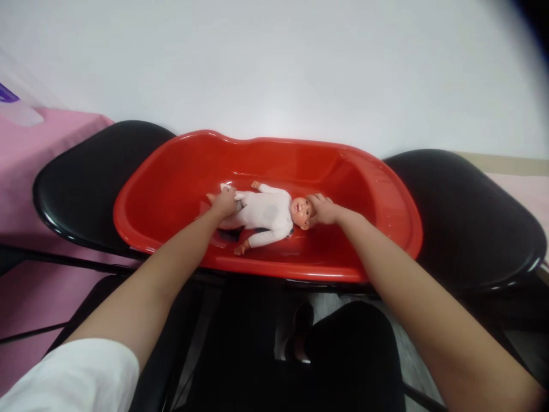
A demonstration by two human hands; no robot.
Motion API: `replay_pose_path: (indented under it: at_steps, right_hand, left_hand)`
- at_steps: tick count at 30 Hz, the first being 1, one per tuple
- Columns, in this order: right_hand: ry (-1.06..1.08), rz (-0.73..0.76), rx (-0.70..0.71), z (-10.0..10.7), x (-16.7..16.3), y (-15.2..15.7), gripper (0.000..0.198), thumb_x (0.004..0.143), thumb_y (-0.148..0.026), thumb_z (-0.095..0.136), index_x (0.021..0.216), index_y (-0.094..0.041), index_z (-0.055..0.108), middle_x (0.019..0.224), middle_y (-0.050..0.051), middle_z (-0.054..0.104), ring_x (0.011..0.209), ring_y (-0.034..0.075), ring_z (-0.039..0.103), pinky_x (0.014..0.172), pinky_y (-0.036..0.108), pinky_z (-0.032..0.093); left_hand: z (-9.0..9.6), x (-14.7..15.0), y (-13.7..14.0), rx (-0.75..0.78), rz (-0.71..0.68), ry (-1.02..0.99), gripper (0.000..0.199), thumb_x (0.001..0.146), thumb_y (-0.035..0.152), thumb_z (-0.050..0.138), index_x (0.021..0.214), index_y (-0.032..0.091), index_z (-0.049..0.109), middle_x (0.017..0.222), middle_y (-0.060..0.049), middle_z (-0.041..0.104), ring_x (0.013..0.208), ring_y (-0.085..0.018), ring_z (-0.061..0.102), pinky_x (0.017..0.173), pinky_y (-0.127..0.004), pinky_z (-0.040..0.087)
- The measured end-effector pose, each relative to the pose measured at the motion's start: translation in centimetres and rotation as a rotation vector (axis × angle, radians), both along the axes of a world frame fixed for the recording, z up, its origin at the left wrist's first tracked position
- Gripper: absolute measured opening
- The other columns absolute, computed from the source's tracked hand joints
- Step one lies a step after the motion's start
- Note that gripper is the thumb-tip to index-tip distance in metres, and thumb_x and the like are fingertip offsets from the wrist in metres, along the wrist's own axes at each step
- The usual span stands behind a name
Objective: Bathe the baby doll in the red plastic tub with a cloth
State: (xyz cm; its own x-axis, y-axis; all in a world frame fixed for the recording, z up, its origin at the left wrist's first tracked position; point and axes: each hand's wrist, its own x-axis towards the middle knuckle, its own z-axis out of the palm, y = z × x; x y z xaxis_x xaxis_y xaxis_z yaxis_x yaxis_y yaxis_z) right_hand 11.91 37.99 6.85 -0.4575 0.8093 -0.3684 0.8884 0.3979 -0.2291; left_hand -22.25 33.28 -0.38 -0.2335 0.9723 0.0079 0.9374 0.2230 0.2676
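A baby doll (pixel 269 210) with a white body and a grey round patch on its chest lies face up in a red baby bathtub (pixel 266 271). Its head points right and its feet point left. My left hand (pixel 226 201) is closed at the doll's lower body, with a bit of white cloth (pixel 225 187) showing at the fingers. Whether the cloth is loose or part of the doll's clothing, I cannot tell. Around the top of the doll's head, my right hand (pixel 323 209) is curled, fingers against the forehead and thumb side hidden in part.
The tub rests across black seats, one showing at the left (pixel 94 183) and one at the right (pixel 463 220). A pink-covered table (pixel 55 134) with a white and purple container (pixel 21 111) stands far left. Behind is a white wall (pixel 274 68).
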Motion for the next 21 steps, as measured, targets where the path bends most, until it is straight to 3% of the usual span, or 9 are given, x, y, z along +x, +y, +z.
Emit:
replay_pose_path:
  at_steps: [6,11,14,17,21]
  right_hand:
    - [-0.049,0.000,0.018,0.3,-0.1,-0.2,0.090,0.068,-0.047,0.075,0.144,-0.025,0.032,0.143,0.012,0.035,0.128,0.038,0.036,0.104,0.044,0.036]
    - [-0.073,0.009,0.026,0.4,0.0,-0.1,0.087,0.068,-0.050,0.074,0.142,-0.025,0.036,0.141,0.012,0.038,0.124,0.037,0.040,0.102,0.043,0.038]
    - [-0.084,0.023,0.038,0.4,0.0,0.0,0.085,0.068,-0.051,0.074,0.140,-0.025,0.038,0.139,0.012,0.040,0.122,0.036,0.042,0.100,0.042,0.039]
    - [-0.087,0.038,0.062,0.4,0.0,-0.1,0.082,0.067,-0.054,0.073,0.136,-0.025,0.041,0.136,0.012,0.042,0.120,0.037,0.044,0.097,0.043,0.041]
    - [-0.094,0.058,0.095,0.3,0.0,-0.2,0.074,0.067,-0.056,0.072,0.129,-0.026,0.047,0.131,0.012,0.046,0.115,0.037,0.047,0.091,0.044,0.045]
  left_hand:
    - [-0.8,-0.3,0.3,0.125,-0.110,-0.029,0.056,0.085,0.038,0.057,0.134,0.012,0.050,0.127,-0.016,0.052,0.114,-0.029,0.052,0.100,-0.039,0.039]
    - [-0.4,-0.4,0.7,0.153,-0.172,-0.063,0.043,0.085,0.032,0.054,0.124,0.014,0.059,0.120,-0.014,0.060,0.112,-0.027,0.054,0.098,-0.037,0.041]
    - [0.3,-0.1,0.5,0.155,-0.142,-0.063,0.032,0.087,0.029,0.048,0.113,0.018,0.064,0.114,-0.011,0.064,0.104,-0.026,0.059,0.090,-0.036,0.044]
    - [1.7,1.0,0.0,0.205,-0.100,-0.073,0.031,0.089,0.031,0.047,0.114,0.023,0.064,0.116,-0.008,0.065,0.105,-0.027,0.060,0.089,-0.037,0.045]
    - [3.9,4.4,-0.7,0.270,-0.213,-0.142,0.038,0.095,0.035,0.037,0.123,0.021,0.059,0.122,-0.006,0.064,0.113,-0.023,0.058,0.100,-0.035,0.042]
